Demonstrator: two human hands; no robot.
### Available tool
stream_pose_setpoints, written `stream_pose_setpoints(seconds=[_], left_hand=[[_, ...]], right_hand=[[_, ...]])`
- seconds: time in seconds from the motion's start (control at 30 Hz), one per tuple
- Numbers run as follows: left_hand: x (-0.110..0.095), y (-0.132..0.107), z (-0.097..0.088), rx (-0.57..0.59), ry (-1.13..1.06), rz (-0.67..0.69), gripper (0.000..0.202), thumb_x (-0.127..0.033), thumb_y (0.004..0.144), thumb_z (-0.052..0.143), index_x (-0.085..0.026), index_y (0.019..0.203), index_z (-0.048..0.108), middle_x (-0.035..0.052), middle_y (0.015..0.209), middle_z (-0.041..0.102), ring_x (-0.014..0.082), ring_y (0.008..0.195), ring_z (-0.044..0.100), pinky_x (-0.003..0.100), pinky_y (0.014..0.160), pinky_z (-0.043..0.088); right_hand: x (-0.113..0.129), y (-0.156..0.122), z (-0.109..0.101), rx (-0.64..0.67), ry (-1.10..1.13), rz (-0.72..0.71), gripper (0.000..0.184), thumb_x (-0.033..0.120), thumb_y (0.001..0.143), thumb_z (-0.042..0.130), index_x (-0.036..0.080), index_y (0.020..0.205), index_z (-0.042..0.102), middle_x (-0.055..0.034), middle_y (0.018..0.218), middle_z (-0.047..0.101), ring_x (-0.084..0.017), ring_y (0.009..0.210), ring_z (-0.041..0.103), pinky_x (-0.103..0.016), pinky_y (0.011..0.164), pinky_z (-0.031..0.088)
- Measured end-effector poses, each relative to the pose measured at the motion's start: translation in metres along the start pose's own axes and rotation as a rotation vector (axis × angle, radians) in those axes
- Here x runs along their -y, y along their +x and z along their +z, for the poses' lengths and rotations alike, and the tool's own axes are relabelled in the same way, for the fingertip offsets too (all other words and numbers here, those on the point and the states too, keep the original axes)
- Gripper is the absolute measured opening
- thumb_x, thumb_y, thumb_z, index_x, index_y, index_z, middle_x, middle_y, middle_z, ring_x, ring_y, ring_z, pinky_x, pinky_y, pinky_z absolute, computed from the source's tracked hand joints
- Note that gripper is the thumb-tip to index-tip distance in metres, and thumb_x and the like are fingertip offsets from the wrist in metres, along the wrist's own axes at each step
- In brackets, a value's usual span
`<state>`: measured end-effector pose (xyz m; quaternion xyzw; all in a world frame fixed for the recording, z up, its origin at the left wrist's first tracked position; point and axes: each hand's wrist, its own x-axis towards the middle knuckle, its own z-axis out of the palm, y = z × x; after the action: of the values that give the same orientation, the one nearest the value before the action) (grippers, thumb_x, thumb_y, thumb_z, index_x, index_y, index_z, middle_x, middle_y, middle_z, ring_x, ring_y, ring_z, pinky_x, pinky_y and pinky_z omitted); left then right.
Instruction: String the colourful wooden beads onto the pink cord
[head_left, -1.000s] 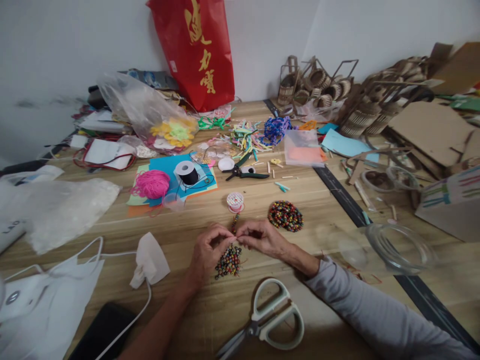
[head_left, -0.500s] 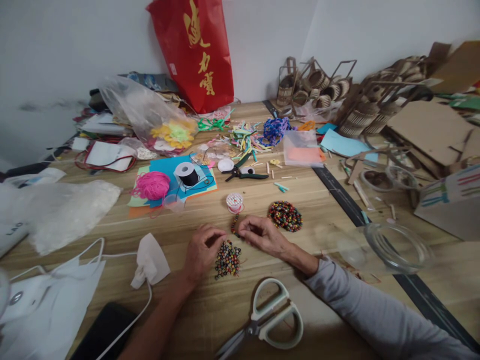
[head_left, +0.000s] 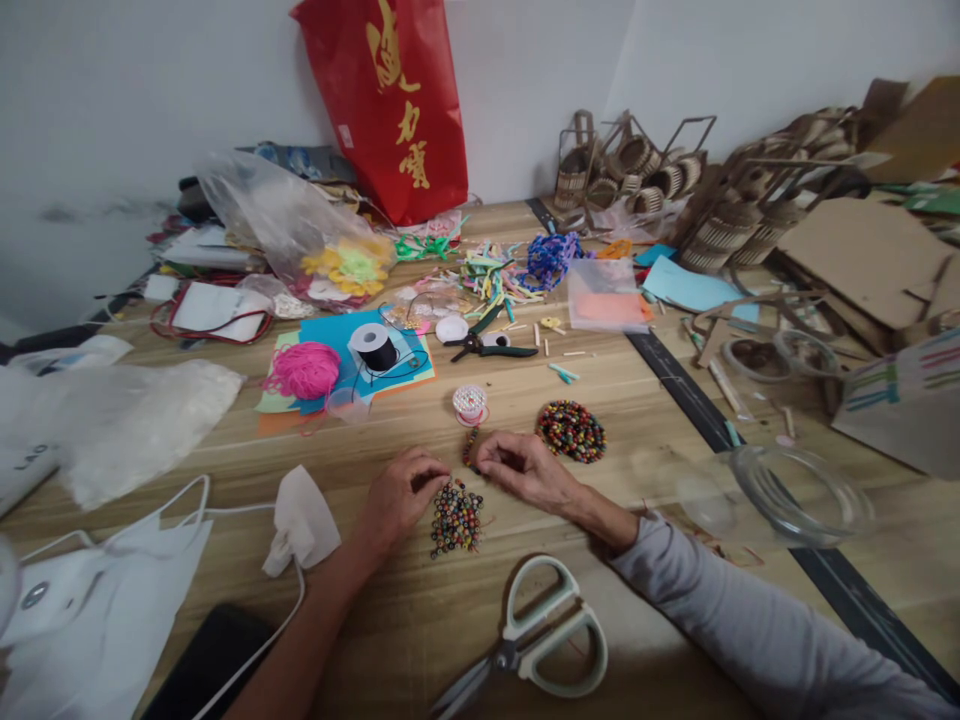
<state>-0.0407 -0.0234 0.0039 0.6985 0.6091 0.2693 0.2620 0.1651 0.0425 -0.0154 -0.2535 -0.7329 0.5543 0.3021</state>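
Observation:
My left hand [head_left: 397, 495] rests on the wooden table [head_left: 637, 400], fingers curled at the left edge of a small patch of coloured beads [head_left: 455, 518]. My right hand [head_left: 521, 468] lies just right of it with fingers pinched on a short strand of threaded beads [head_left: 470, 447] that runs up toward a small spool of red thread [head_left: 470, 402]. A round mat of coloured beads [head_left: 571, 431] lies beyond my right hand. Large scissors [head_left: 536, 640] with pale green handles lie near me.
A clear glass jar [head_left: 780, 495] lies on its side at the right. Pink yarn [head_left: 303, 369], a black thread spool [head_left: 374, 346], pliers [head_left: 487, 349], coloured paper, plastic bags, a red bag [head_left: 397, 95], wicker baskets [head_left: 637, 165] and cardboard crowd the far half. White bags and a tissue [head_left: 300, 520] lie left.
My hands were together, pinched over the bead patch; they have drawn apart and lowered to the table. The left slid a little left; the right keeps the strand.

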Motion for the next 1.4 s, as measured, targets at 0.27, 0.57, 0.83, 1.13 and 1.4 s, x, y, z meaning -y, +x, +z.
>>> stream_pose_setpoints(seconds=[0.27,0.57,0.83,1.13,1.4], left_hand=[[-0.007,0.001,0.004,0.016,0.075,0.006,0.008,-0.016,0.077,0.065,-0.016,0.072,0.071,0.005,0.074,0.067,0.0189,0.076,0.062,0.029,0.073,0.045],[-0.009,0.0,0.008,-0.039,-0.071,0.0,0.008,-0.016,0.074,0.065,-0.017,0.069,0.07,0.004,0.07,0.069,0.0171,0.07,0.062,0.027,0.068,0.047],[-0.004,-0.003,0.016,-0.098,-0.505,-0.157,0.012,-0.024,0.072,0.067,-0.014,0.077,0.072,0.0052,0.073,0.073,0.0161,0.068,0.065,0.025,0.065,0.052],[-0.004,-0.002,0.016,-0.09,-0.619,-0.161,0.01,-0.02,0.07,0.069,-0.014,0.077,0.072,0.0055,0.074,0.074,0.0156,0.07,0.066,0.024,0.067,0.053],[-0.003,-0.002,0.016,-0.085,-0.631,-0.164,0.011,-0.02,0.068,0.071,-0.013,0.077,0.072,0.0055,0.074,0.074,0.0156,0.069,0.067,0.024,0.067,0.054]], right_hand=[[0.001,0.001,0.001,-0.018,0.102,0.065,0.02,0.034,0.086,0.058,0.015,0.08,0.058,0.0021,0.065,0.052,-0.008,0.053,0.041,-0.02,0.048,0.032],[0.003,0.002,0.002,-0.029,0.162,0.08,0.024,0.038,0.085,0.058,0.015,0.079,0.057,0.0024,0.064,0.052,-0.008,0.052,0.042,-0.02,0.049,0.033],[0.006,0.0,-0.001,0.018,-0.047,-0.003,0.019,0.031,0.087,0.057,0.013,0.081,0.062,0.0,0.068,0.056,-0.01,0.06,0.047,-0.022,0.055,0.035],[0.01,0.001,-0.001,0.058,-0.079,-0.028,0.019,0.029,0.087,0.056,0.013,0.08,0.062,-0.001,0.068,0.055,-0.012,0.062,0.047,-0.023,0.058,0.037],[0.01,0.001,-0.001,0.055,-0.094,-0.011,0.021,0.031,0.088,0.056,0.013,0.08,0.063,0.0,0.066,0.055,-0.011,0.06,0.047,-0.021,0.056,0.036]])
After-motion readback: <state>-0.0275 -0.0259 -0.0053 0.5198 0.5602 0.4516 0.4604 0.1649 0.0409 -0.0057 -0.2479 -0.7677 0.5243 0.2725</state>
